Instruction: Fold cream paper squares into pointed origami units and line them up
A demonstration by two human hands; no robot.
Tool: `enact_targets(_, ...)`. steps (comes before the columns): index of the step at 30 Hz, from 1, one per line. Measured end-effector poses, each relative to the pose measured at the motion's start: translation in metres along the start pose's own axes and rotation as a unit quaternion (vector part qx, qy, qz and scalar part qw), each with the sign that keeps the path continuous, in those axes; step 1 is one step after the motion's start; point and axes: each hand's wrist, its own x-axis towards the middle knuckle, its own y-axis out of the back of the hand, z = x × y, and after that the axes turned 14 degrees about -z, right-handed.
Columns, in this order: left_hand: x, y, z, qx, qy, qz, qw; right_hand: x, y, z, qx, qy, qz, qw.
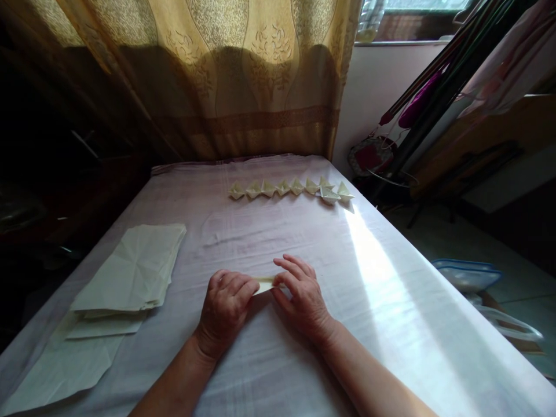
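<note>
Between my two hands is a small folded piece of pale paper, held just above the cloth-covered table. My left hand has its fingers closed over the paper's left end, thumb along the near side. At the right end, my right hand pinches the paper between thumb and forefinger, its other fingers raised and apart. Much of the paper is hidden under the fingers. Toward the far edge stands a row of several folded paper boats, with one more boat in front of the row's right end.
A stack of creased pale paper sheets lies on the left of the table, with looser sheets beneath. A gold curtain hangs behind the far edge. Poles, a bag and plastic bags are off to the right.
</note>
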Motion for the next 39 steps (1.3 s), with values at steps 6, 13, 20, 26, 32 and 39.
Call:
enact_targets(6, 0.001, 0.002, -0.011, 0.005, -0.022, -0.026, 0.999, -0.001, 0.006, 0.005, -0.035, -0.002, -0.030, 0.999)
enact_targets(13, -0.008, -0.002, -0.004, 0.033, 0.017, -0.073, 0.997, -0.002, 0.007, -0.003, -0.088, 0.011, -0.063, 0.994)
enact_targets(20, -0.023, 0.000, 0.018, -0.018, 0.009, -0.110, 0.994, -0.008, 0.006, 0.001, -0.039, 0.005, -0.094, 0.995)
enact_targets(26, -0.023, -0.001, 0.016, -0.057, 0.022, -0.121, 0.991, -0.012, 0.004, 0.010, 0.008, -0.015, -0.093, 0.995)
enact_targets(32, -0.023, -0.002, 0.015, -0.060, 0.017, -0.130, 0.990, -0.008, 0.006, 0.003, -0.004, -0.025, -0.121, 0.992)
enact_targets(39, -0.022, 0.001, 0.016, -0.059, 0.016, -0.122, 0.991, -0.006, 0.001, -0.006, -0.015, -0.058, -0.115, 0.992)
